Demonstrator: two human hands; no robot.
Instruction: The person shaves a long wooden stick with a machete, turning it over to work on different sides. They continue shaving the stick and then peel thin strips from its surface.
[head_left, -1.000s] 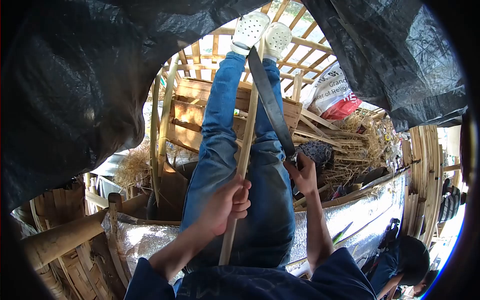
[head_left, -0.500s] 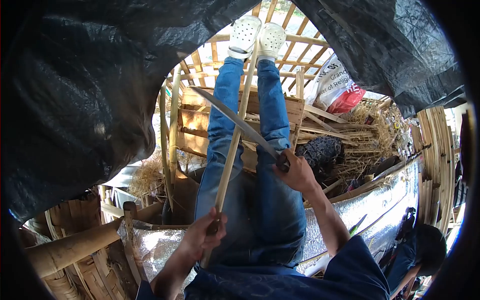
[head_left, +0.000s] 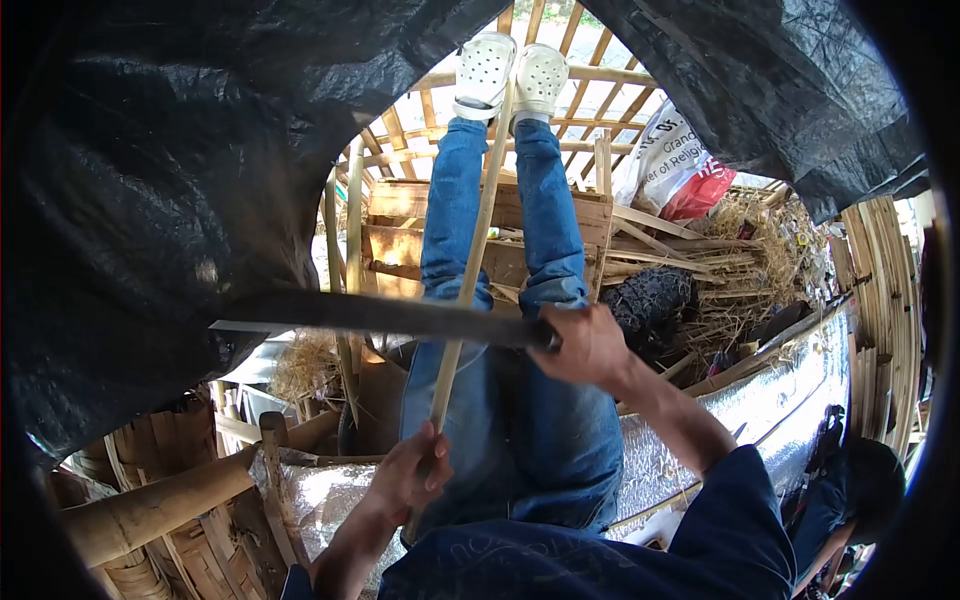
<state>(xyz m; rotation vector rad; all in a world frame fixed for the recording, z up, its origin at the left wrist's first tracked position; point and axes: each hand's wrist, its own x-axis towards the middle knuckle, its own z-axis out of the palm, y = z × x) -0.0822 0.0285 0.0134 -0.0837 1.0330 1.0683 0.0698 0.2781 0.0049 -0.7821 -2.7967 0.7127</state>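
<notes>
My left hand (head_left: 412, 468) is wrapped round the lower part of a long, thin bamboo strip (head_left: 476, 250). From there the strip runs up between my jeans-clad legs to the pale clogs (head_left: 540, 78) on my feet. In my right hand (head_left: 588, 345) is the handle of a machete, my fingers closed round it. The machete's long dark blade (head_left: 400, 315) points left, almost level, and crosses over the strip above my knees. Motion blurs part of the blade.
Black plastic sheeting (head_left: 130, 200) hangs at left and upper right. A wooden crate (head_left: 395, 245) stands beyond my legs, with straw and split bamboo (head_left: 690, 255) to its right. Silver foil sheeting (head_left: 740, 400) lies beside me. Another person (head_left: 868, 490) is at lower right.
The machete has swung from a slant toward the upper left to nearly level, its tip lower and further left. My right hand has turned with it; my left hand stays on the strip.
</notes>
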